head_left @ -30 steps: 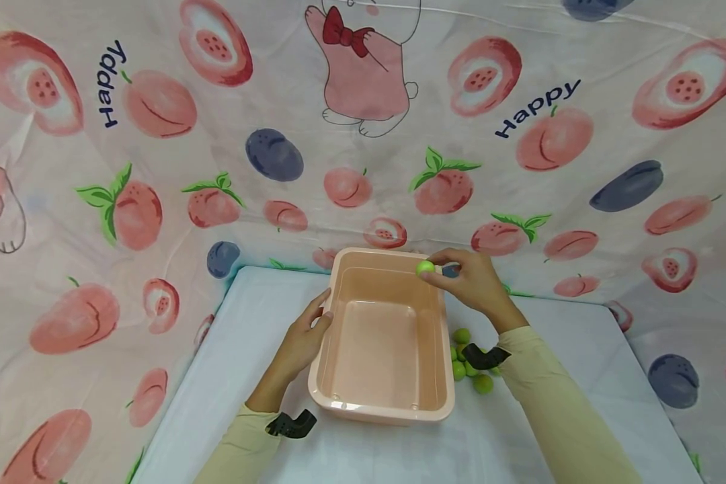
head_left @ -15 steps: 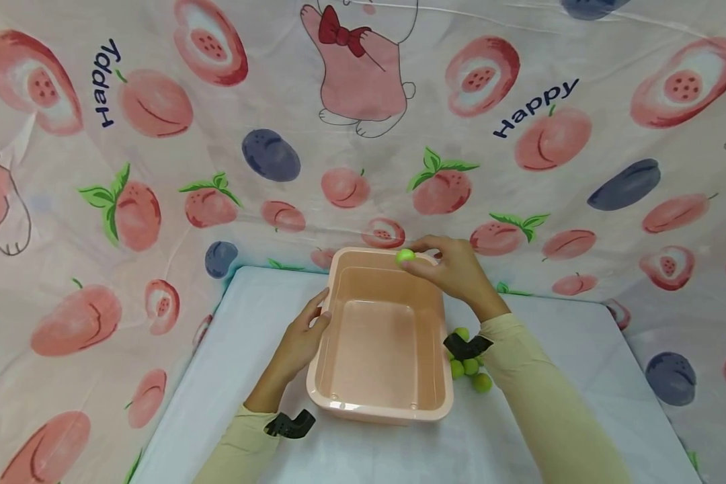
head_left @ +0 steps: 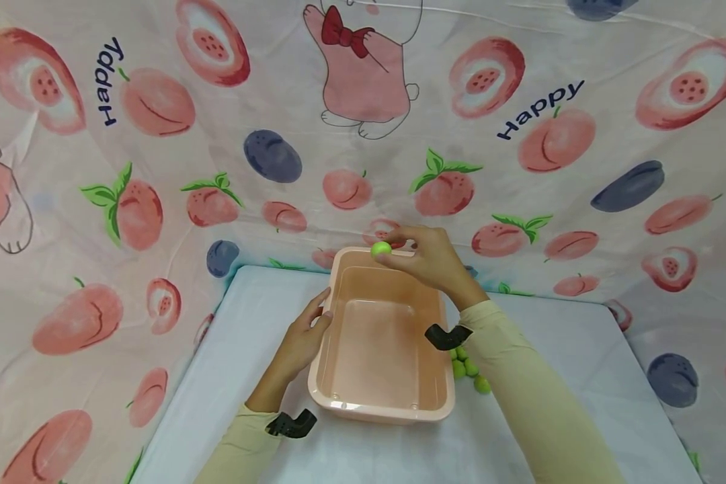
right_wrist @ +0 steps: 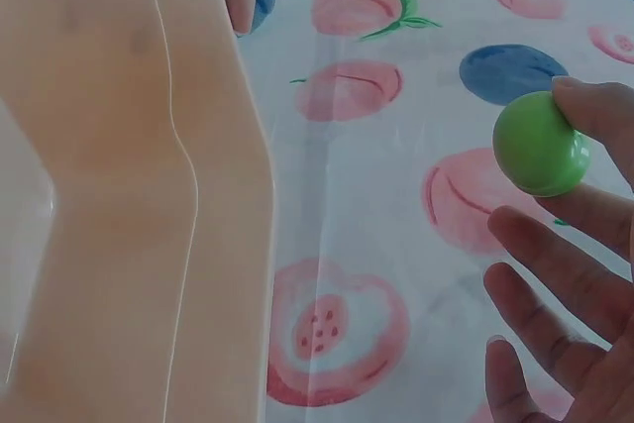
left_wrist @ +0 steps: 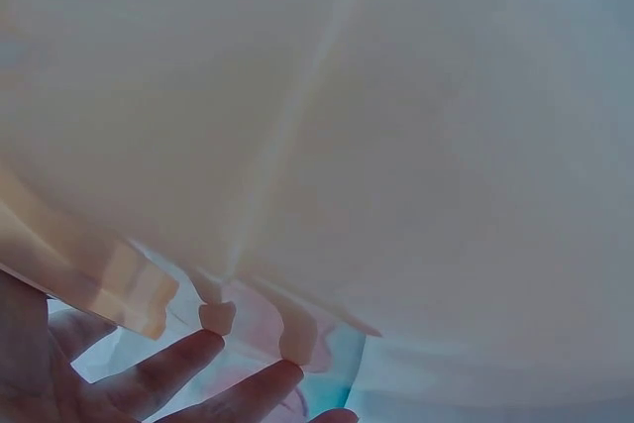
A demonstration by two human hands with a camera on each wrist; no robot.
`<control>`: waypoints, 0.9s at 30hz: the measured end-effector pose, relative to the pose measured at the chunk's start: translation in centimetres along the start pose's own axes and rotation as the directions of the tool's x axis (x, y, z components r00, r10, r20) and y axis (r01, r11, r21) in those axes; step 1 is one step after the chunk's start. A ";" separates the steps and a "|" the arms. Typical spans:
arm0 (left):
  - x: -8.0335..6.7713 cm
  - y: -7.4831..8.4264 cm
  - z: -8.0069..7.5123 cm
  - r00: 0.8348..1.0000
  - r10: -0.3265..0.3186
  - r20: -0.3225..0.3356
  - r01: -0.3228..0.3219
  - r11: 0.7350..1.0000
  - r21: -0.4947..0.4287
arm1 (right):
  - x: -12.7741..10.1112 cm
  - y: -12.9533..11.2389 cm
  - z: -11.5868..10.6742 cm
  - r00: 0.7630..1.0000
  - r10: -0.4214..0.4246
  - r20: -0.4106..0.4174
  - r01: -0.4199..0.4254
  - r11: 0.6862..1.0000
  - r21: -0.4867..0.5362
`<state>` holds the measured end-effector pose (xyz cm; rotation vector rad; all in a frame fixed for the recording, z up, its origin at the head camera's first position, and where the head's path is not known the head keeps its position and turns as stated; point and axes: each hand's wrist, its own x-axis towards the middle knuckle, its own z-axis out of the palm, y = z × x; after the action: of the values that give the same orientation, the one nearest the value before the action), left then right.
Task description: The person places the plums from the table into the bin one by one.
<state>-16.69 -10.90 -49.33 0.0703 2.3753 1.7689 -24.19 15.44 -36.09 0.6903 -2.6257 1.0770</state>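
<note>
A peach-coloured plastic basin (head_left: 387, 411) stands on the white tabletop. My left hand (head_left: 302, 339) holds its left rim, thumb on the rim. In the left wrist view, fingertips of the left hand (left_wrist: 163, 378) press against the basin's outer side (left_wrist: 426, 165). My right hand (head_left: 432, 259) pinches a small, shiny green ball (head_left: 380, 250) between thumb and index finger above the basin's far rim. The right wrist view shows that green ball (right_wrist: 540, 144) at the fingertips, the other fingers spread loosely below it.
Several more green balls (head_left: 458, 368) lie on the table right of the basin, partly hidden by the right wrist's black strap (head_left: 449, 336) and sleeve. A fruit-printed cloth (head_left: 339, 74) hangs behind and around the white table (head_left: 569, 363).
My right hand has moved left along the basin's far rim, carrying the green ball and rising slightly. The left hand and the basin stay where they were.
</note>
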 end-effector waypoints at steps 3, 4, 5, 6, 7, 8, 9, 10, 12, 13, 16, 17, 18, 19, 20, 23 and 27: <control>0.0 0.0 0.0 1.000 0.001 0.000 -0.001 1.000 0.007 | 0.4 -0.3 0.4 1.000 -0.007 0.003 0.007 1.000 0.029; 0.0 0.0 0.0 1.000 0.000 -0.001 0.000 1.000 0.009 | 0.5 -0.3 0.5 1.000 -0.005 0.003 0.005 0.999 0.045; 0.0 0.0 0.0 1.000 0.000 -0.003 0.000 1.000 0.013 | 0.6 -0.4 0.6 1.000 -0.001 0.003 0.001 0.998 0.062; 0.0 0.0 0.0 1.000 0.000 -0.004 0.000 1.000 0.017 | 0.7 -0.5 0.7 1.000 0.003 0.002 -0.003 0.997 0.082; 0.1 -0.1 0.0 1.000 0.001 -0.005 0.000 1.000 0.017 | 0.8 -0.6 0.9 1.000 0.009 0.002 -0.009 0.995 0.098; 0.1 -0.1 0.0 1.000 0.003 -0.006 -0.003 1.000 0.018 | 0.9 -0.7 1.0 1.000 0.011 0.001 -0.011 0.993 0.115; 0.1 -0.1 0.1 1.000 0.003 -0.006 -0.003 1.000 0.018 | 1.0 -0.7 1.1 1.000 0.014 0.001 -0.014 0.991 0.133; 0.1 -0.1 0.1 1.000 0.005 -0.007 -0.005 1.000 0.019 | 1.1 -0.8 1.2 1.000 0.016 0.001 -0.016 0.988 0.154; 0.1 -0.1 0.1 1.000 0.009 -0.007 -0.009 1.000 0.025 | 1.3 -0.9 1.5 1.000 0.011 0.002 -0.011 0.982 0.186; 0.1 -0.1 0.1 1.000 0.008 -0.007 -0.008 1.000 0.027 | 1.4 -1.0 1.7 1.000 0.010 0.005 -0.011 0.979 0.202; 0.2 -0.1 0.1 1.000 0.007 -0.008 -0.006 0.999 0.033 | 1.6 -1.0 2.1 1.000 0.010 0.015 -0.014 0.972 0.235; 0.2 -0.1 0.1 1.000 0.005 -0.008 -0.005 0.999 0.035 | 1.6 -1.0 2.3 1.000 0.010 0.020 -0.014 0.972 0.235; 0.1 -0.1 0.2 1.000 0.006 -0.008 -0.006 0.999 0.035 | 1.6 -1.0 2.4 1.000 0.010 0.023 -0.016 0.971 0.237; 0.1 -0.1 0.2 1.000 0.006 -0.007 -0.006 0.999 0.033 | 1.6 -1.0 2.5 1.000 0.008 0.023 -0.014 0.972 0.233; 0.1 -0.1 0.2 1.000 0.005 -0.007 -0.004 0.999 0.032 | 1.7 -0.9 2.6 1.000 0.000 0.021 -0.005 0.975 0.224; 0.1 -0.1 0.2 1.000 0.002 -0.006 -0.002 1.000 0.026 | 1.7 -0.9 2.8 1.000 -0.025 0.010 0.023 0.982 0.185; 0.1 -0.2 0.2 1.000 0.002 -0.008 -0.002 1.000 0.016 | 1.5 -0.9 2.9 1.000 -0.018 0.003 0.018 0.990 0.142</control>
<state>-16.73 -10.71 -49.57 0.0681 2.3956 1.7547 -25.09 12.35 -37.02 0.7441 -2.5597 1.2677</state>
